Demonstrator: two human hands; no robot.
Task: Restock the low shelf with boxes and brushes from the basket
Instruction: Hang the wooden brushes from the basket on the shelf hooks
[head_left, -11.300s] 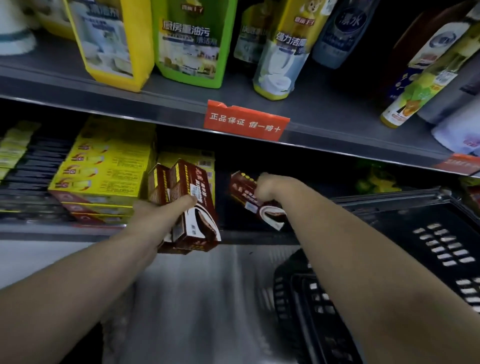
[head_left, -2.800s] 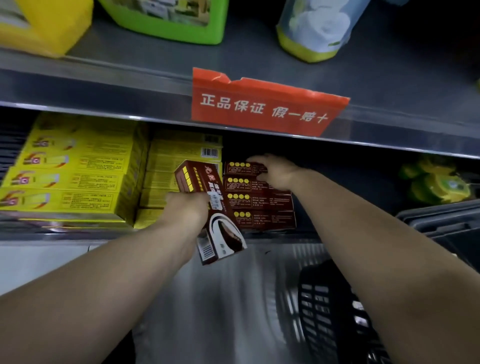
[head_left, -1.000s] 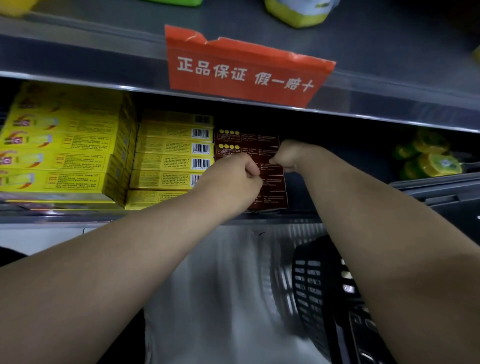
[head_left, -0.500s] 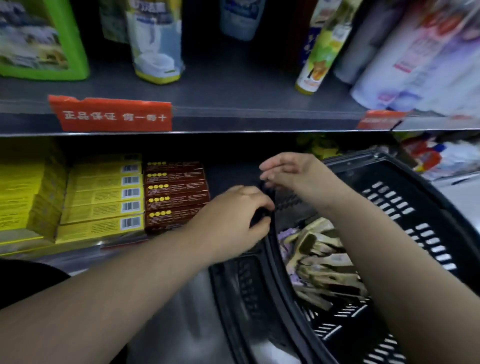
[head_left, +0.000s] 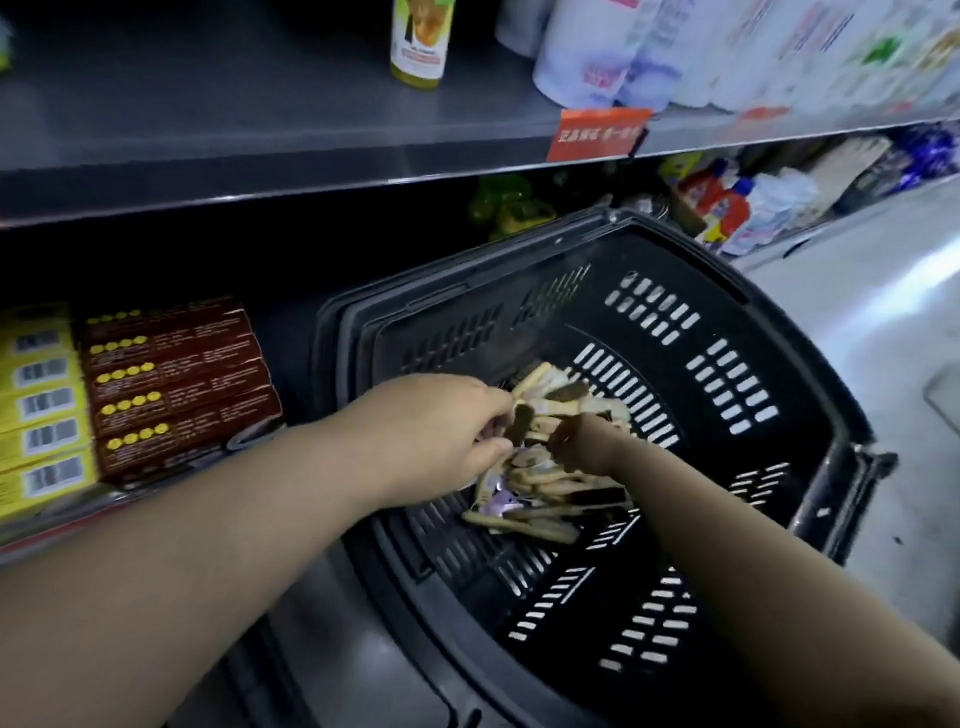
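Note:
A black plastic basket (head_left: 779, 364) stands on the floor at the right, with a heap of wooden-handled brushes (head_left: 550, 499) at its bottom. Both hands reach into it. My left hand (head_left: 441, 431) pinches the dark-bristled end of one brush at the heap's near left. My right hand (head_left: 584, 447) sits curled on top of the heap, its fingers closed among the brushes. On the low shelf (head_left: 249, 441) at the left, a stack of dark red boxes (head_left: 176, 384) stands beside yellow boxes (head_left: 41, 415).
The upper shelf (head_left: 260, 171) holds bottles and white packs, with an orange sign (head_left: 597, 135) on its edge. Green items and red-and-white bottles (head_left: 727, 213) sit on the low shelf behind the basket. Grey floor (head_left: 883, 322) lies to the right.
The view has swung right and down onto the basket. Both hands dropped from the basket's rim into it and closed on the brushes.

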